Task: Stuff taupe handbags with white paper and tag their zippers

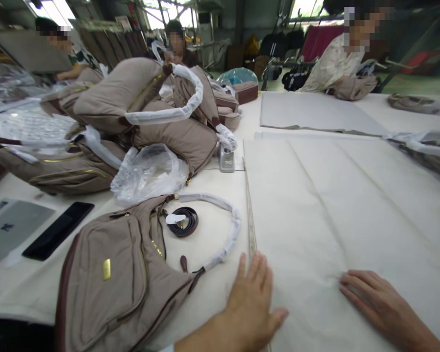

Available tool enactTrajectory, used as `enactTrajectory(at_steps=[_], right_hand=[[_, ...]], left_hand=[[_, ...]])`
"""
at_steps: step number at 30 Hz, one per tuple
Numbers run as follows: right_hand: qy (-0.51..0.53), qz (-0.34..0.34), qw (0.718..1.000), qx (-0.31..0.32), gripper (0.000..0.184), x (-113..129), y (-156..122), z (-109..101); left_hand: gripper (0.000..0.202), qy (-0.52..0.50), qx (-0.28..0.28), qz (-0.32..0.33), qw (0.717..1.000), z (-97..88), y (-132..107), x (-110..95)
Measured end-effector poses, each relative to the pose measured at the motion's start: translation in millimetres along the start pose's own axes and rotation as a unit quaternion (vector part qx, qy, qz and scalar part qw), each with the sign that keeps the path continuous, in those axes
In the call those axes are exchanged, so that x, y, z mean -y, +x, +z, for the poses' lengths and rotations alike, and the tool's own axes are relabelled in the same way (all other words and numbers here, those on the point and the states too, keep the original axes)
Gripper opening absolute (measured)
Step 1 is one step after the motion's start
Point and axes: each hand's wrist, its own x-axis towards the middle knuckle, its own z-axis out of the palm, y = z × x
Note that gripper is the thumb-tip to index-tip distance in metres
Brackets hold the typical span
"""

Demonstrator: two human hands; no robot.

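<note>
A large stack of pale sheets (300, 205), creased lengthwise, covers the right part of the table. My left hand (251, 298) lies palm down with fingers stretched and spread, across the stack's left edge. On top of the stack, my right hand (377, 303) has its fingertips drawn together at a small pucker in the top sheet. Its thumb is partly hidden. Left of my left hand lies a taupe handbag (110, 274) with a gold plate, brown trim and a plastic-wrapped handle (234, 225). A coiled dark strap (187, 222) with a white tag rests inside the handle's loop.
Several taupe handbags (117, 93) are heaped at the back left, with a clear plastic bag (150, 173) before them. A black phone (58, 231) and a grey flat case (18, 230) lie at left. A grey sheet (311, 112) lies farther back. Three people sit beyond.
</note>
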Motion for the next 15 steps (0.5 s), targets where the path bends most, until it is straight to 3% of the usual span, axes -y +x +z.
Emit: enactTrajectory(at_steps=[2,5,8,11,13,15], right_hand=[[0.035,0.050,0.998,0.011,0.020,2.0,4.0,3.2],[0.083,0.137,0.986,0.043,0.025,9.5,22.4,-5.1],[0.046,0.178,0.982,0.042,0.026,39.3,58.6,-19.9],[0.029,0.170,0.985,0.021,0.032,97.4,107.3,-25.0],[0.002,0.134,0.989,0.054,0.042,138.3,137.9,-19.8],[-0.042,0.118,0.985,0.119,0.038,165.8,159.8,-10.6]], left_hand=[[0.080,-0.055,0.056,0.037,0.996,36.9,30.6,-31.9],[0.080,-0.091,0.055,0.089,0.990,69.4,67.7,-63.6],[0.084,-0.107,0.024,0.106,0.988,77.0,83.7,-78.5],[0.082,-0.146,-0.026,0.095,0.984,77.9,81.5,-82.2],[0.069,-0.208,-0.039,0.056,0.976,80.9,78.6,-82.9],[0.054,-0.320,-0.039,0.007,0.947,85.8,78.3,-83.8]])
